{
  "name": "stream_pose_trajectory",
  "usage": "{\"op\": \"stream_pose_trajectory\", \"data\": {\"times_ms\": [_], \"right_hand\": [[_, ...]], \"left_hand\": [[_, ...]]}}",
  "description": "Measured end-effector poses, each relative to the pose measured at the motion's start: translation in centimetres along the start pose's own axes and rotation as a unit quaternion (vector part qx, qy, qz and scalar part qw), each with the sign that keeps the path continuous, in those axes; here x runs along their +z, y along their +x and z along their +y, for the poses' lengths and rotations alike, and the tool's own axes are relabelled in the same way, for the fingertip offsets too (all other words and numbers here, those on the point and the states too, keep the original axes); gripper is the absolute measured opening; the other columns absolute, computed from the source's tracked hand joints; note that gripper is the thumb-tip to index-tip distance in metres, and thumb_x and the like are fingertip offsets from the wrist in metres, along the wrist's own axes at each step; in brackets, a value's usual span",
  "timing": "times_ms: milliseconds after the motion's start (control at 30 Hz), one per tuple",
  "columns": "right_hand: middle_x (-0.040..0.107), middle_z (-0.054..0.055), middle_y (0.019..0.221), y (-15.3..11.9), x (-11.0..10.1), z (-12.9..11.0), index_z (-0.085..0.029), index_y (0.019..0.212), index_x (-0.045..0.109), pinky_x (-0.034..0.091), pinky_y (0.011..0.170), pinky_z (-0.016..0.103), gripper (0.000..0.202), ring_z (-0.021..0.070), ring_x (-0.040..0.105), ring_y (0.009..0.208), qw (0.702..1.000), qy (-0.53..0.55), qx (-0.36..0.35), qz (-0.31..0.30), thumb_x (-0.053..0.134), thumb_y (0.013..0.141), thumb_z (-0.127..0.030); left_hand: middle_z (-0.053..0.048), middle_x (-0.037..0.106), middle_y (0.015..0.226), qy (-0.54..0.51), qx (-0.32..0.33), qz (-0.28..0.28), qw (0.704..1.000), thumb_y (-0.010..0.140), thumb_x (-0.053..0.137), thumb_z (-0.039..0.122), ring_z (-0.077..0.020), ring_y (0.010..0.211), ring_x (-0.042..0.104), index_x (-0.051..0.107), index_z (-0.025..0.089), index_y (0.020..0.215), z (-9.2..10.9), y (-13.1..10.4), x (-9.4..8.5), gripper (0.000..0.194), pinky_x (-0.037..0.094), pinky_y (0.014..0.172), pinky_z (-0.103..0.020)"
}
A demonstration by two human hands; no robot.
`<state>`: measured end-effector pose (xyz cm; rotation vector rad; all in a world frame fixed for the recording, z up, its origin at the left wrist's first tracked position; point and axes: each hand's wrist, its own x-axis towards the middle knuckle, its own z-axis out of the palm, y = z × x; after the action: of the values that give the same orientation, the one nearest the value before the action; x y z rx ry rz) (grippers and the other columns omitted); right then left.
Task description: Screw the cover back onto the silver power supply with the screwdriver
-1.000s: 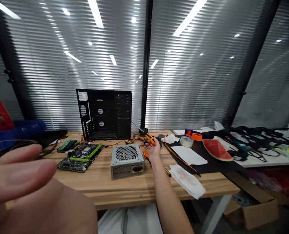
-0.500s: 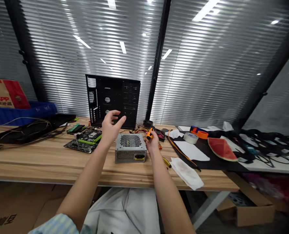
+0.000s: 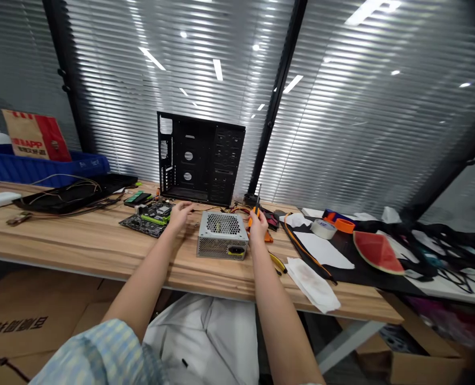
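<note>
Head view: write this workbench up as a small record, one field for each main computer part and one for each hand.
Middle: boxy grey metal power supply, perforated top, on a pale wooden table
Back: open black metal computer case, upright
Left side: flat black-and-green circuit board
Left hand: between board and power supply; contact unclear
Right hand: grips an orange-and-black-handled screwdriver, shaft upward

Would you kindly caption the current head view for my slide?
Right hand holding an orange screwdriver beside a grey power supply, left hand near a motherboard, black case behind.
</note>
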<state>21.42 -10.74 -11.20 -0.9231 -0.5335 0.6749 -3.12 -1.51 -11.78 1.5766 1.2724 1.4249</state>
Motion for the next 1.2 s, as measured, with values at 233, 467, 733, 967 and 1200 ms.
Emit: {"op": "stream_pose_trajectory", "data": {"times_ms": [233, 467, 733, 967, 1200], "right_hand": [[0.052, -0.009, 0.058, 0.5, -0.3, -0.1, -0.019, 0.106, 0.062, 0.028, 0.035, 0.019, 0.036, 0.0063, 0.039, 0.04, 0.998, -0.006, 0.012, 0.066, 0.06, 0.074, -0.037], [0.053, -0.008, 0.057, 0.8, -0.3, 0.4, -0.02, 0.093, 0.062, 0.028, 0.034, 0.02, 0.02, 0.0064, 0.037, 0.035, 0.995, -0.009, 0.055, 0.086, 0.055, 0.079, -0.032], [0.05, -0.009, 0.051, 0.4, 0.0, -0.3, -0.02, 0.084, 0.058, 0.029, 0.034, 0.022, 0.01, 0.0071, 0.035, 0.034, 0.993, -0.02, 0.079, 0.089, 0.055, 0.08, -0.029], [0.052, -0.009, 0.051, 0.4, 0.0, -0.4, -0.021, 0.081, 0.056, 0.03, 0.036, 0.023, 0.014, 0.0076, 0.036, 0.034, 0.992, -0.031, 0.08, 0.095, 0.058, 0.079, -0.035], [0.051, -0.008, 0.052, 1.0, -0.3, 0.6, -0.019, 0.09, 0.057, 0.03, 0.033, 0.023, 0.027, 0.0086, 0.037, 0.035, 0.996, -0.056, 0.036, 0.064, 0.057, 0.079, -0.043]], "left_hand": [[-0.013, 0.071, 0.101, 0.207, 0.069, 0.027, 0.976, 0.075, 0.056, 0.019, -0.0297, 0.101, 0.063, 0.069, 0.017, 0.09, -1.7, -0.1, -2.3, 0.02, 0.046, 0.096, -0.041], [-0.015, 0.069, 0.111, 0.349, 0.092, -0.051, 0.931, 0.081, 0.054, 0.019, -0.0284, 0.1, 0.065, 0.073, 0.017, 0.094, -1.4, -0.9, -1.4, 0.022, 0.049, 0.092, -0.036], [-0.012, 0.069, 0.115, 0.439, 0.091, -0.108, 0.887, 0.087, 0.049, 0.023, -0.026, 0.106, 0.065, 0.073, 0.019, 0.102, -0.4, -1.5, -1.1, 0.029, 0.049, 0.091, -0.033], [-0.015, 0.069, 0.113, 0.498, 0.102, -0.15, 0.848, 0.087, 0.053, 0.029, -0.0316, 0.107, 0.063, 0.075, 0.019, 0.098, 0.1, -2.3, -0.1, 0.027, 0.046, 0.089, -0.041], [-0.015, 0.068, 0.116, 0.513, 0.125, -0.162, 0.834, 0.087, 0.052, 0.03, -0.0303, 0.112, 0.059, 0.074, 0.02, 0.102, 0.0, -2.4, 0.3, 0.028, 0.042, 0.088, -0.039]]}}
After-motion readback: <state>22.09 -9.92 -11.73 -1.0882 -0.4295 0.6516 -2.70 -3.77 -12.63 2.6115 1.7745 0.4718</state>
